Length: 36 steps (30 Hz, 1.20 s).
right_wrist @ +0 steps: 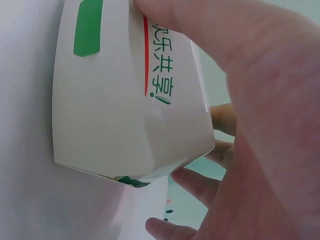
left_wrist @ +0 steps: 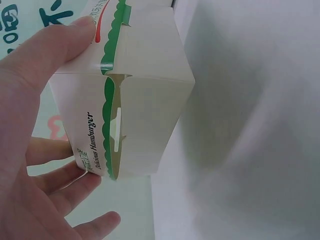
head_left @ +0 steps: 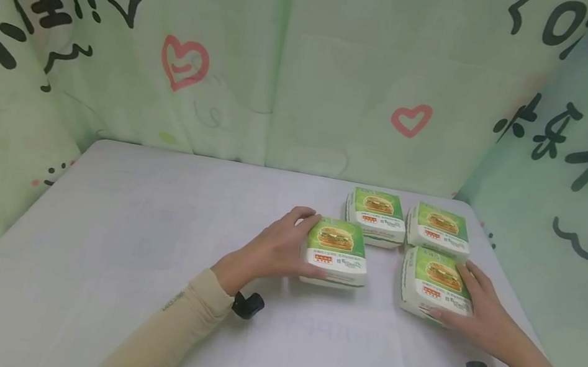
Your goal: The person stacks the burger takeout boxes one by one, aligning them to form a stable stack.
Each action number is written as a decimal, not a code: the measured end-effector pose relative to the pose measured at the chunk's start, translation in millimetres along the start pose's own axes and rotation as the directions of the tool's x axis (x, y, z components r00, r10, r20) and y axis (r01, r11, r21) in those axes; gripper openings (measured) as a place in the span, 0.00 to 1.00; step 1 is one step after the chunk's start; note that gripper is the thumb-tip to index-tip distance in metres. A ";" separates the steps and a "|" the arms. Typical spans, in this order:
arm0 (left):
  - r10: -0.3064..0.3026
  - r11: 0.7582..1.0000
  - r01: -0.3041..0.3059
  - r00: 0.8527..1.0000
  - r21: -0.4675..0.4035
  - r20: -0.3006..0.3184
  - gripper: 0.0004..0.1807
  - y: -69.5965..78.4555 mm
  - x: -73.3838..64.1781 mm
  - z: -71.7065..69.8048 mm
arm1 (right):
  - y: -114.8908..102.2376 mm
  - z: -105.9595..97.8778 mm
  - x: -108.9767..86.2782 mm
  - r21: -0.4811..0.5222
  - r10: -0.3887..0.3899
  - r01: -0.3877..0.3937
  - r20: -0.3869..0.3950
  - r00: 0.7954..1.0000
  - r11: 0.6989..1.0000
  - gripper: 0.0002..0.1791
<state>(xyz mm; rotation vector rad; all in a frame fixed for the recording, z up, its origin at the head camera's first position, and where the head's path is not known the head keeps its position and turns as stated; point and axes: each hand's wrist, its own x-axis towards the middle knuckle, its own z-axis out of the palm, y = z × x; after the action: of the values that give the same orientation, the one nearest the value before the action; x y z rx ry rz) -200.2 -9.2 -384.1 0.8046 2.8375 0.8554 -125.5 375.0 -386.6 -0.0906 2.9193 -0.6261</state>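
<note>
My left hand (head_left: 282, 247) grips a green and white hamburger box (head_left: 337, 252) by its left side, thumb at the front and fingers at the back. In the left wrist view this paper box (left_wrist: 155, 45) shows a scalloped green lid edge with a narrow gap along its side. To the right, another hamburger box (head_left: 437, 285) is held by my right hand (head_left: 490, 314) at its right side. The right wrist view shows the thumb along the near wall of that box (right_wrist: 100, 110) and fingers behind it. Whether either held box touches the table cannot be told.
Behind the held boxes, two matching hamburger boxes stand side by side, one at left (head_left: 377, 220) and one at right (head_left: 438, 229). They are on a white table (head_left: 151, 238). Pale green curtains (head_left: 330, 88) with hearts and black lettering enclose the back and sides.
</note>
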 end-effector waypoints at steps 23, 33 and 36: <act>-0.038 0.997 0.033 0.997 -0.074 -0.068 0.58 -31.6 -33.5 -22.8 | 5.9 -0.2 1.2 -0.031 -0.011 0.011 -0.002 1.000 0.999 0.62; -0.048 0.994 0.041 0.997 -0.101 -0.058 0.59 -43.6 -44.7 -21.4 | 4.5 1.0 2.4 -0.010 -0.053 0.053 -0.018 0.998 0.999 0.61; -0.048 0.994 0.041 0.997 -0.105 -0.057 0.59 -46.8 -46.8 -21.2 | 4.2 0.7 1.7 -0.016 -0.059 0.059 -0.020 0.998 0.998 0.61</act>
<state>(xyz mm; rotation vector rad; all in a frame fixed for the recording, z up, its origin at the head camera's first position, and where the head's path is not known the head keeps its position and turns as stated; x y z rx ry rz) -186.1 -76.3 -394.9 0.7120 2.8221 1.0278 -127.1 378.4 -389.3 -0.1740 2.9512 -0.6167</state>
